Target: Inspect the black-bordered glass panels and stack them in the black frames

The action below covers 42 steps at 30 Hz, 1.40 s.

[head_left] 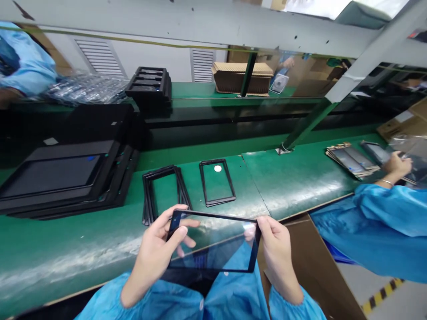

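In front of me, a glass panel in a thin black frame (213, 242) is raised above the green workbench (66, 249). My left hand (160, 244) grips its left edge, with the fingers spread over the glass. My right hand (276, 253) holds the right edge. Beyond the panel lies a loose pile of black frames (163, 195), nearest my left hand. To its right, a single black frame (216, 182) lies flat, with a white dot visible through it. A larger stack of dark panels (56, 178) sits on the bench at the left.
A co-worker's hand (396, 166) in a blue sleeve reaches beside a stack of framed panels (352, 160). A black tray stack (148, 84) and a cardboard box (242, 78) stand on the upper shelf. Another cardboard box (300, 262) stands below the bench at right.
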Each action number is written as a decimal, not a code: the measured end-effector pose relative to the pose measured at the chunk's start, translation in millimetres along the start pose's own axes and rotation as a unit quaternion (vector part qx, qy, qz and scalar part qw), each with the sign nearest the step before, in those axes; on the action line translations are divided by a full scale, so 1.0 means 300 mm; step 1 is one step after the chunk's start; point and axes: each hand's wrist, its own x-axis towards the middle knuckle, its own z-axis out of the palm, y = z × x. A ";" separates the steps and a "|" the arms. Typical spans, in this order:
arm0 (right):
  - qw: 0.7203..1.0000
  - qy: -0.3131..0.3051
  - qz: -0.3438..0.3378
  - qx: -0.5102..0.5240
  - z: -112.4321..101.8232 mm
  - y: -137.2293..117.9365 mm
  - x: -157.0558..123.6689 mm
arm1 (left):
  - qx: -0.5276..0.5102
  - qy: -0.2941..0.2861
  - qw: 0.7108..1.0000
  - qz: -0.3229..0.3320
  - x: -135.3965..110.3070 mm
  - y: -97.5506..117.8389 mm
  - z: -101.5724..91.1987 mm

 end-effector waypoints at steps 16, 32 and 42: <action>0.998 -0.012 -0.039 -0.047 0.011 0.024 -0.075 | 0.427 -0.139 0.817 0.361 0.078 0.065 0.027; 0.983 -0.177 0.013 0.042 0.067 -0.018 -0.033 | 0.180 -0.245 0.950 0.072 0.042 0.041 0.083; 0.991 -0.093 0.036 0.090 0.055 0.004 -0.005 | -0.036 -0.168 0.981 -0.089 0.014 0.003 0.066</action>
